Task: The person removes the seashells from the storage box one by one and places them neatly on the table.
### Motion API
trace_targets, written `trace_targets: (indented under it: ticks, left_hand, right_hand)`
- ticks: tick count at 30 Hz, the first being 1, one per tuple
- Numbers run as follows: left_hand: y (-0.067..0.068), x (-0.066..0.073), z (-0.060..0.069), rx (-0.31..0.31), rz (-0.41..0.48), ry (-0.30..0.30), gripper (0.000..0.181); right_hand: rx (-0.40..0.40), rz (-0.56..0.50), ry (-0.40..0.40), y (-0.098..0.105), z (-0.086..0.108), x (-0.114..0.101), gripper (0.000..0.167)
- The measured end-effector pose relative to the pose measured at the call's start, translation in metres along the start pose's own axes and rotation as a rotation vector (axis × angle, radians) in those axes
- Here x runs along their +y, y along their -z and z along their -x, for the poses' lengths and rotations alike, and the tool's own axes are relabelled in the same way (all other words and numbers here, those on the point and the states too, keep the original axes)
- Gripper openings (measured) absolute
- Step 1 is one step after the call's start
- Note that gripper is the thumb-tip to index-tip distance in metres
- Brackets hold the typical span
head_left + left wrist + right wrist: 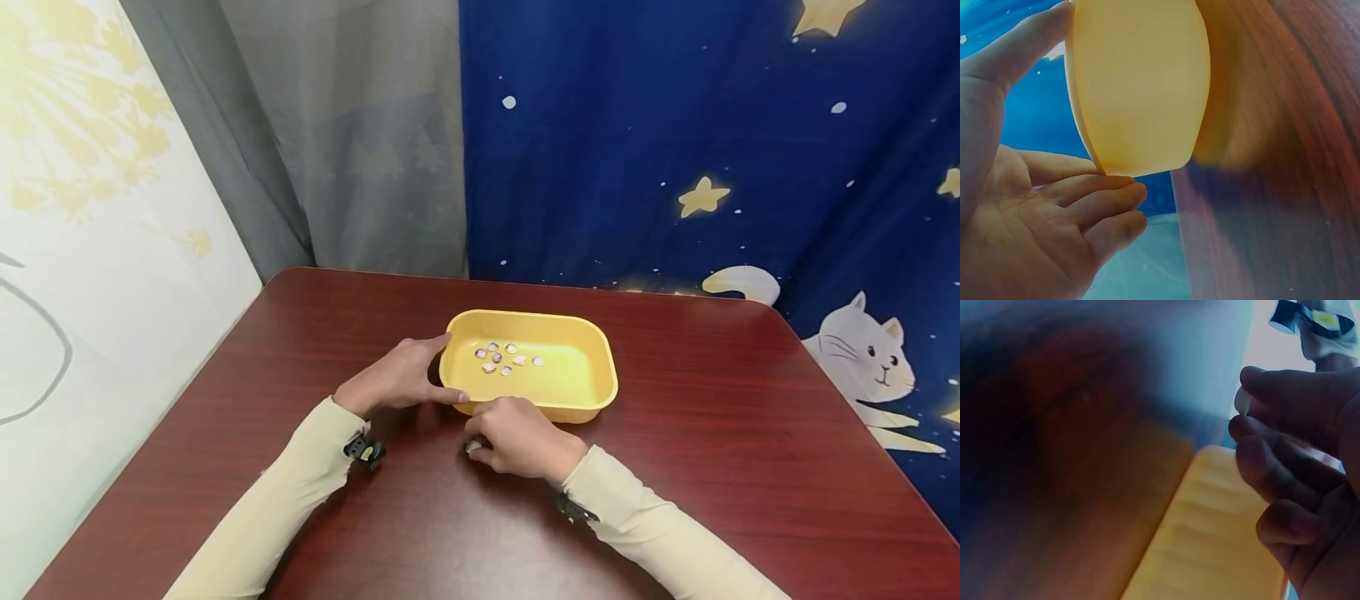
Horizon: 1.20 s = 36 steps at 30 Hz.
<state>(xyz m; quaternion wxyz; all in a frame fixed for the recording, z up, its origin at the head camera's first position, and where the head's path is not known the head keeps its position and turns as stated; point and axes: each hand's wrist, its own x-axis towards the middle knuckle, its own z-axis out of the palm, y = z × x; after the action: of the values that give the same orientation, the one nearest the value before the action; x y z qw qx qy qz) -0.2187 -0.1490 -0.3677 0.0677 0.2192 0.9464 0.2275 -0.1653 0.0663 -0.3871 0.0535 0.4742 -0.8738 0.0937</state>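
A yellow tray stands on the table, with several small pale, purplish pieces lying in its left half. My left hand holds the tray's left end, thumb on the near rim; in the left wrist view the hand has its fingertips against the tray's wall. Just in front of the tray's near side, my right hand pinches a small whitish piece. The right wrist view shows this piece between thumb and fingertip of the right hand, other fingers curled.
The dark red table reaches out on both sides of the tray. Behind it hang a grey curtain and a blue curtain with stars and a cat. A white patterned cloth hangs on the left.
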Motion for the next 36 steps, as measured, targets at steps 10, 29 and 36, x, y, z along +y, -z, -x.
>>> trace_targets:
  ticks: [10,29,36]
  left_hand:
    - [0.003,0.002,-0.002,-0.02,-0.009,0.0,0.108]
    - [0.0,0.0,-0.002,-0.034,-0.004,0.027,0.108]
    - [0.0,0.0,-0.001,-0.029,0.001,0.016,0.11]
  right_hand:
    - [0.008,0.123,-0.032,-0.013,-0.008,-0.007,0.006]
    - [-0.02,0.117,-0.079,-0.011,-0.01,-0.011,0.005]
    - [0.033,0.001,-0.057,0.009,0.001,-0.008,0.007]
